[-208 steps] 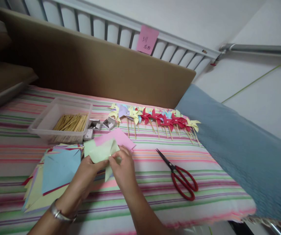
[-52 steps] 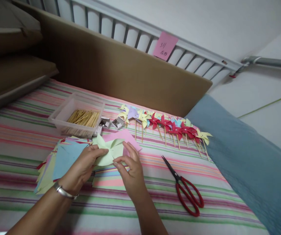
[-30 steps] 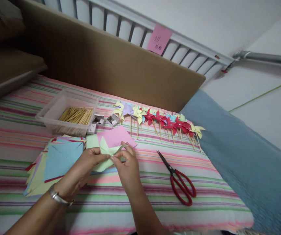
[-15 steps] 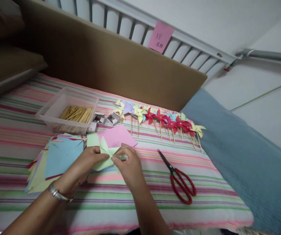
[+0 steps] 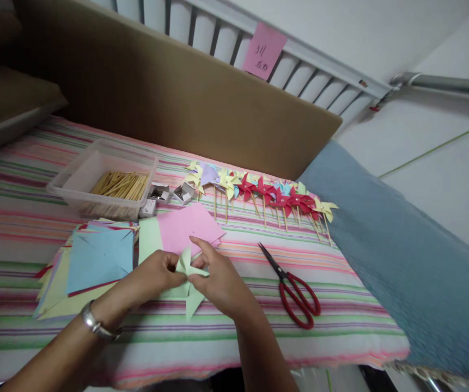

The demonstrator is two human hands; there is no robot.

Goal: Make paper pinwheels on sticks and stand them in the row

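Observation:
A pale green paper pinwheel is between my hands, its blades folded toward the centre. My left hand pinches it from the left, thumb near the middle. From the right, my right hand grips the paper with thumb and fingers, its index finger raised. Just beyond my hands lie pink paper squares and a light green sheet. Left of my left hand is a stack of coloured paper squares with cut corners, a blue square on top.
Red-handled scissors lie to the right. A clear plastic box holds wooden sticks; small white boxes with metal bits stand beside it. Finished pinwheels lie in a row behind. A cardboard panel borders the striped cloth.
The green paper has turned in my hands and more blades are now folded in, one pointing down toward me. The view has shifted slightly.

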